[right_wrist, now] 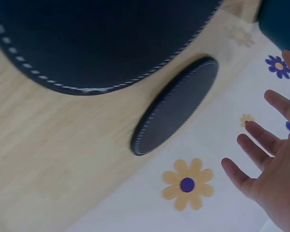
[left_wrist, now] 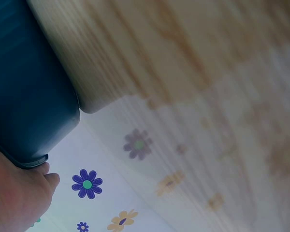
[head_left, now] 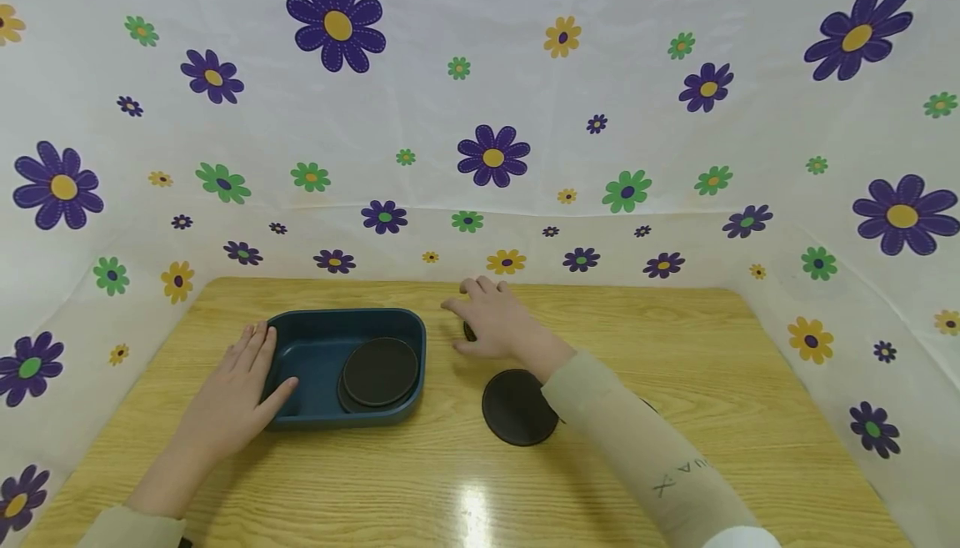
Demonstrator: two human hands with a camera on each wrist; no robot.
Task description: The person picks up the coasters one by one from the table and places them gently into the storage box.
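Left hand (head_left: 236, 394) laid with straight fingers against the left wall of a dark blue rectangular plastic tray (head_left: 300, 348), two round black leather coasters (head_left: 378, 373) stacked inside it, right hand (head_left: 491, 323) spread open over a small black coaster (right_wrist: 176, 111), seemingly hovering, larger black stitched coaster (head_left: 517, 406) lying nearer on the pale wooden table (head_left: 675, 348).

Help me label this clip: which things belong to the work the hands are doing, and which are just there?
In the work:
left hand resting on the blue tray
black coasters in the tray
right hand over a small coaster
large coaster on the table

Just there:
wooden table
flowered cloth
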